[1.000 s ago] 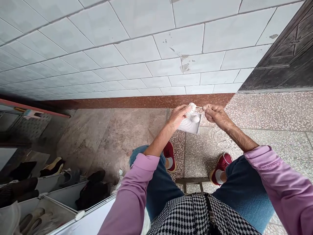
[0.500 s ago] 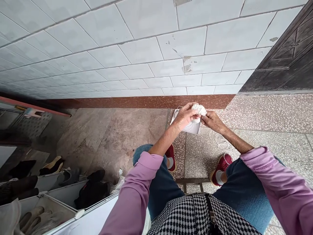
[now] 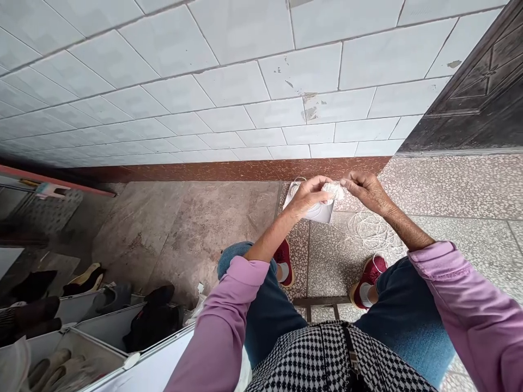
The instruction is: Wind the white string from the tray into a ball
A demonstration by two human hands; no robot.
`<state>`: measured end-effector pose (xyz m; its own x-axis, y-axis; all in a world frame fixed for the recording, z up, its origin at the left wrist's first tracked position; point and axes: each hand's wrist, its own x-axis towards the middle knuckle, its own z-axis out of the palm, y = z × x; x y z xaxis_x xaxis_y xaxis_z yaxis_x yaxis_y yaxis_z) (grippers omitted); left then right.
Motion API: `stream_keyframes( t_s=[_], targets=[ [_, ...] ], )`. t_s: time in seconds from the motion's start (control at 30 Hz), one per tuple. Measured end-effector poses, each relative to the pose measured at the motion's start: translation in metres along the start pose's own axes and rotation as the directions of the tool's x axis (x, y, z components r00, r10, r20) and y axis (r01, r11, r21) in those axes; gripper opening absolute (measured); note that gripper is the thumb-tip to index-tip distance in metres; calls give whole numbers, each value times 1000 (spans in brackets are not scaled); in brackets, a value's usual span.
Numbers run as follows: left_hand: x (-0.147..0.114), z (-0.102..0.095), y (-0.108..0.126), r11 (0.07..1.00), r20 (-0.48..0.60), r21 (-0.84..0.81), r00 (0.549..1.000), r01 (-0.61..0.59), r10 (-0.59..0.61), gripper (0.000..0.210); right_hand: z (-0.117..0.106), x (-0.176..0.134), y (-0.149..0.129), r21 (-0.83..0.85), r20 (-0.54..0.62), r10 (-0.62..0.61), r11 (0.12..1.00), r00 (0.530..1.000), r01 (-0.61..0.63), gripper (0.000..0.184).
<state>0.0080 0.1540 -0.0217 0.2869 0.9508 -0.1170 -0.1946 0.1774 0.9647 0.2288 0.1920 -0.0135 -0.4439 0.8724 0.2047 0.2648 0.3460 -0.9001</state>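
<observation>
My left hand (image 3: 308,197) is closed around a small wound ball of white cord (image 3: 335,191), its thumb across the front. Just to the right of the ball, my right hand (image 3: 366,190) has thumb and fingers pinched on a thin strand of the cord, little of which shows. Below the left hand a shallow white box (image 3: 322,214) rests on the floor with some cord in it. Loose loops of cord (image 3: 372,234) lie on the floor beneath my right wrist.
A tiled wall (image 3: 229,87) rises in front, with a dark door (image 3: 486,92) at right. My red shoes (image 3: 370,275) are on the speckled floor. At lower left stands a white rack (image 3: 102,348) holding several shoes.
My right hand has moved up and slightly right, from against the ball to just beside it. The left hand still holds the ball, which has turned slightly.
</observation>
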Motion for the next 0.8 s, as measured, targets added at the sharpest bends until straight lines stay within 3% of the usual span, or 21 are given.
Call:
stream_keyframes(
  t_s=[0.1, 0.23, 0.33, 0.43, 0.5, 0.63, 0.8],
  targets=[
    [2, 2, -1, 982, 35, -178, 998, 56, -50, 50, 7, 1, 7, 75, 78, 10, 997, 997, -16, 58],
    [8, -3, -4, 967, -96, -253, 995, -32, 8, 53, 24, -4, 12, 70, 156, 19, 997, 988, -31, 49],
    [12, -9, -7, 989, -224, -106, 972, -104, 78, 46, 34, -8, 6, -7, 236, -5, 1000, 972, 6, 45],
    [11, -14, -9, 983, -261, 147, 954, -113, 149, 38, 33, -8, -3, -14, 242, -65, 997, 968, 71, 48],
    [9, -16, -9, 973, -199, 212, 971, -87, 130, 35, 25, -3, -7, 0, 172, -82, 997, 982, 83, 55],
    [1, -18, -3, 991, 7, 132, 999, -34, 34, 42, 9, 6, -8, 31, 27, -67, 997, 997, 66, 65],
    [-5, -13, -1, 999, 91, -29, 996, 28, -25, 50, 11, 8, -3, 171, 54, 9, 985, 999, -18, 67]
  ],
)
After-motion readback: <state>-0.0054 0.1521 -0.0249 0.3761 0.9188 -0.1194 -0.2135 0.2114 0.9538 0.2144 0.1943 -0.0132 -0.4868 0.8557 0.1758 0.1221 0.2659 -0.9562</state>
